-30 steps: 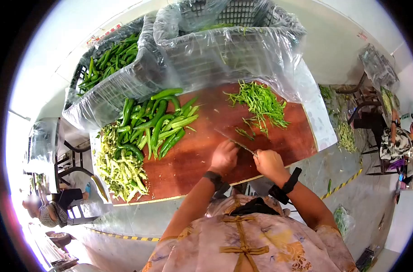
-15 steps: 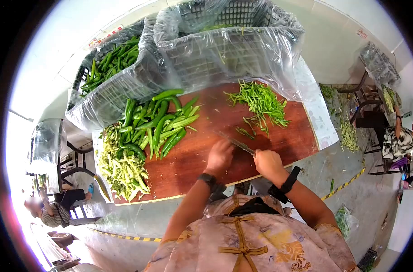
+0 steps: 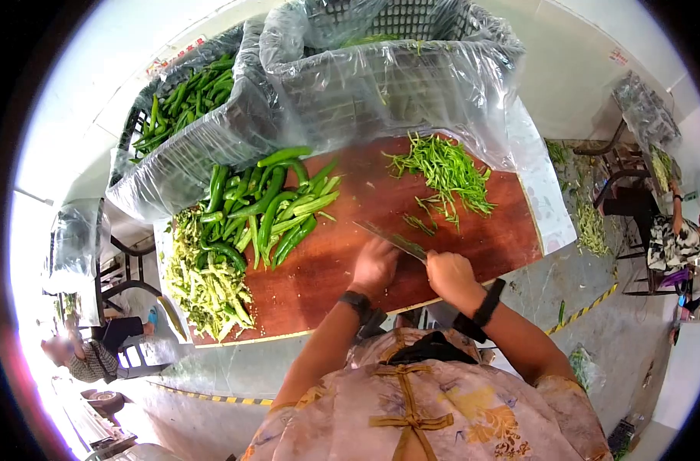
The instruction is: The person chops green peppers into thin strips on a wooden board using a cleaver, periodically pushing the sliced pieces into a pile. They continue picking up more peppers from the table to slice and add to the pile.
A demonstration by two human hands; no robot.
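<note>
My right hand [image 3: 451, 276] grips the handle of a knife [image 3: 396, 241], whose blade points up and left over the reddish-brown board [image 3: 319, 288]. Close to the blade, my left hand [image 3: 375, 266] rests low on the board, its fingers blurred and mostly hidden beneath it. Whole and cut green peppers [image 3: 269, 207] lie left of my hands. Pale seedy pepper cores [image 3: 204, 280] are heaped at the board's left edge. Thin green strips [image 3: 446, 177] form a pile at the back right, with a few loose strips [image 3: 420, 223] nearer the knife.
Behind the board stand a plastic-lined crate [image 3: 396, 84] and another crate [image 3: 185, 154] holding green peppers. One person [image 3: 92, 359] sits at the far left, another [image 3: 675, 230] at the far right. Chairs and floor scraps [image 3: 592, 227] flank the board.
The knife and my right hand have shifted slightly left, and more of the blade's flat side shows. My left hand stays nearly in place.
</note>
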